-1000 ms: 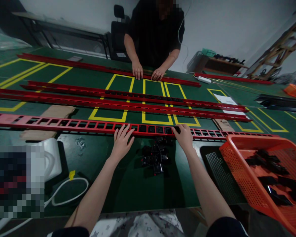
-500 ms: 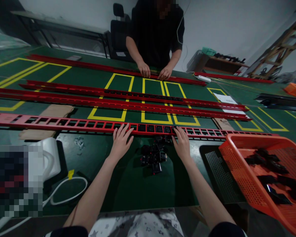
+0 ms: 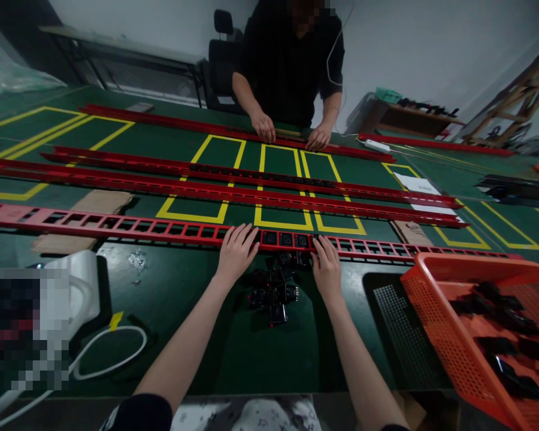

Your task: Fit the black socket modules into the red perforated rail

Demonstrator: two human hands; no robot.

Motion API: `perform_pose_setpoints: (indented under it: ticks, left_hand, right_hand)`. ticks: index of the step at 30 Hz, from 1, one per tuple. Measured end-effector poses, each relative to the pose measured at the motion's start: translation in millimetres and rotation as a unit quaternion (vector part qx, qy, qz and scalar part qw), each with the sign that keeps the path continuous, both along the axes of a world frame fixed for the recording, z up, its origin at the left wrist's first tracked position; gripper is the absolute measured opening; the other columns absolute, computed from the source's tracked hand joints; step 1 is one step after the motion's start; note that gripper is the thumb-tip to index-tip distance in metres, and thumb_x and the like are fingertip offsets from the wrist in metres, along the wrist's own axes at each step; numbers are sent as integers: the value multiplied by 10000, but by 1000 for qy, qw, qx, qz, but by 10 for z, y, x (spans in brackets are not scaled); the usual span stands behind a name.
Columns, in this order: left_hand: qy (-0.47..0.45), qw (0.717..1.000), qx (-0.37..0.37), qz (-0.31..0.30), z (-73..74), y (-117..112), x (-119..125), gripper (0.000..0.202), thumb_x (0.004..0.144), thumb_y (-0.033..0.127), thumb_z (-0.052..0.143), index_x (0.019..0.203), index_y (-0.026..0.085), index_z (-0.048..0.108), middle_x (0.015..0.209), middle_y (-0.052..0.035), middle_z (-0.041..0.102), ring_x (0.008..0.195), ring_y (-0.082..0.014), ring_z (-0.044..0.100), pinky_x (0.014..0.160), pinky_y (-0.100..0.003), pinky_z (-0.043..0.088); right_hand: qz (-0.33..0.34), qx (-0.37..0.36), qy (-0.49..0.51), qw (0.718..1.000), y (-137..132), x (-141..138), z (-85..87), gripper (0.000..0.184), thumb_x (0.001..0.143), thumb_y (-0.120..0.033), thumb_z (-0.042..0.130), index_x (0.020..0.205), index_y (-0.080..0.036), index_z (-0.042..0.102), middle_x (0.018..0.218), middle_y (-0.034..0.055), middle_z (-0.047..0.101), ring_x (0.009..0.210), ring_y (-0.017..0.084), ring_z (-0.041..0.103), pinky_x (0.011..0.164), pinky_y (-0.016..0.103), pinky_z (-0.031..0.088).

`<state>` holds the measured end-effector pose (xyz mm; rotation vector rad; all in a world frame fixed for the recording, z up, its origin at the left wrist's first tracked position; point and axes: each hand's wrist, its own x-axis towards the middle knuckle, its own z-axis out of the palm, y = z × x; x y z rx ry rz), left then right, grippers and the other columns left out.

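1. The green surface [image 3: 269,359], marked with yellow rectangles, spreads beneath everything else told here.
2. The nearest red rail [image 3: 281,247], slotted along its length, lies crosswise before the person, with two more red rails [image 3: 251,193] beyond it.
3. Across the surface, a co-worker [image 3: 287,60] in black reaches down to a farther red rail [image 3: 184,124].
4. An orange basket [image 3: 435,323] at right holds dark parts.
5. The left hand [image 3: 234,257] and right hand [image 3: 327,269] are apart, fingers over the nearest red rail; I cannot tell whether either grips anything.
6. Loose black pieces [image 3: 276,293] lie clustered between the forearms.
7. Black sockets [image 3: 286,239] sit in the slots between the hands.
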<state>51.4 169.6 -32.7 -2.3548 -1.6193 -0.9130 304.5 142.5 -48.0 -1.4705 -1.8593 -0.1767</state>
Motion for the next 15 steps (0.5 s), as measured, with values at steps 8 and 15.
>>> perform_pose_setpoints:
  ticks: [8,15]
  left_hand:
    - [5,998,-7,56,33,135,171,354,907,297,372,1057,170,666,1009,-107,681,1000,-262,588,937,-428,377]
    - [-2,995,19,93,42,136,89,346,912,233,347,974,177,683,933,-85,680,935,-227,592,904,-396,366]
  right_hand:
    - [-8,10,52,999,16,-48,21,370,910,-168,414,1244,-246,553,1250,105,584,1215,239,490,1002,518,439]
    - [-3,12,57,998,-2,-162,78,347,906,-159,432,1203,-244,592,1198,102,614,1181,239,508,996,509,449]
